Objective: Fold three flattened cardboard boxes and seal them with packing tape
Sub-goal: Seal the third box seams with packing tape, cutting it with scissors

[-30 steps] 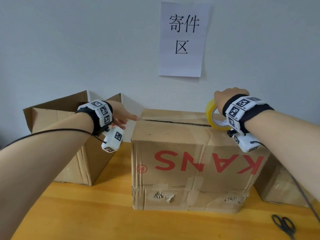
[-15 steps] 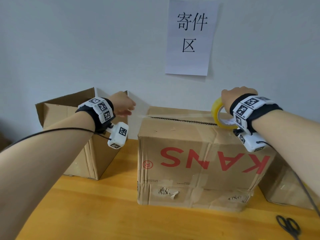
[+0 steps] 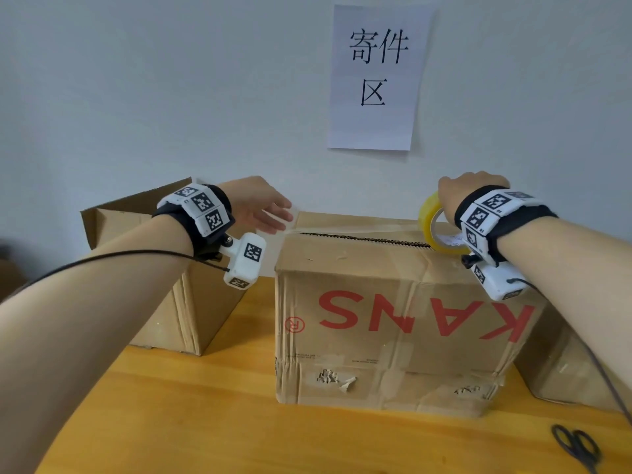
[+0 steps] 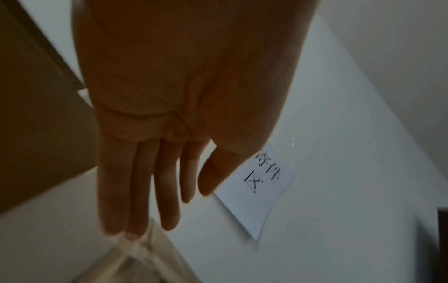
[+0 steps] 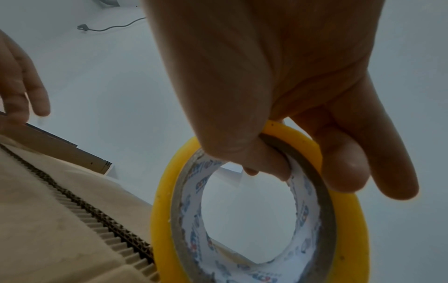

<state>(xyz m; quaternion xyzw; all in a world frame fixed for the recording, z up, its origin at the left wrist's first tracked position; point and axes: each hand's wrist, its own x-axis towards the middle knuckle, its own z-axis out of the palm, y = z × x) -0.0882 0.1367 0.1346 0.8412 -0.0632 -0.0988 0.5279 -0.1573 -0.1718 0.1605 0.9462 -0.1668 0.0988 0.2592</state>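
- Risk: the clear tape strip (image 3: 359, 228) stretched over the seam of the middle box (image 3: 393, 316) could sag, twist or stick off-line if tension drops
- Left hand (image 3: 260, 208), fingers straight, holds the strip's end at the box's left top edge
- Right hand (image 3: 468, 193) grips the yellow tape roll (image 3: 431, 218), fingers through its core, at the right end of the seam on the worktop (image 3: 205, 422)

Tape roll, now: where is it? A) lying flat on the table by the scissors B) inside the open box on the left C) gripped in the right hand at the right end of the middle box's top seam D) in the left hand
C: the right hand grips the tape roll, fingers hooked through its core, at the right end of the middle box seam.
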